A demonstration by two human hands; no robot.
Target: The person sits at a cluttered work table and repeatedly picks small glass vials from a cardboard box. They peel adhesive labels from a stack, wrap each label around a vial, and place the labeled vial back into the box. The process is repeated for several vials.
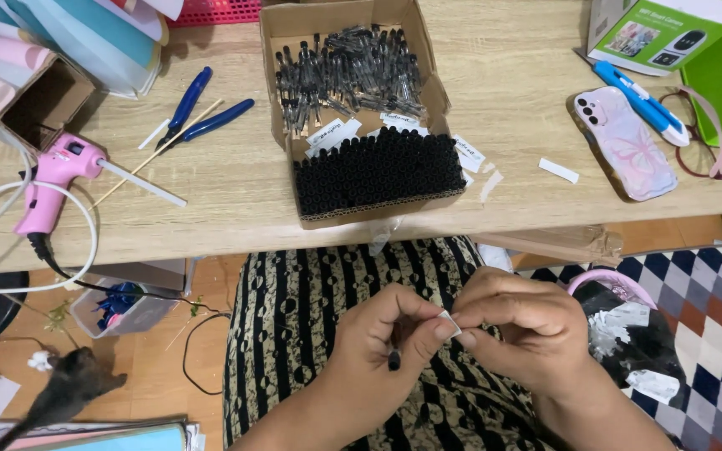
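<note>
Both hands meet low over the lap, below the near edge of the wooden table (236, 209). The left hand (378, 342) pinches a small black vial (394, 357) between thumb and fingers, its dark end pointing down. The right hand (516, 321) has thumb and forefinger pressed together on a small white label (449, 324), which sits right at the left fingertips (whether it already touches the vial cannot be told). The other fingers of both hands are curled in.

Above them on the table, a cardboard box (353, 219) stands close to the table's near edge, black tubes packed in its front half and loose clear vials heaped behind. Bare tabletop lies to either side of the box: a pink glue gun (56, 175) and blue pliers (202, 108) well to the left, a phone in a pale patterned case (624, 142) well to the right. A black bag (637, 334) sits just beside the right wrist.
</note>
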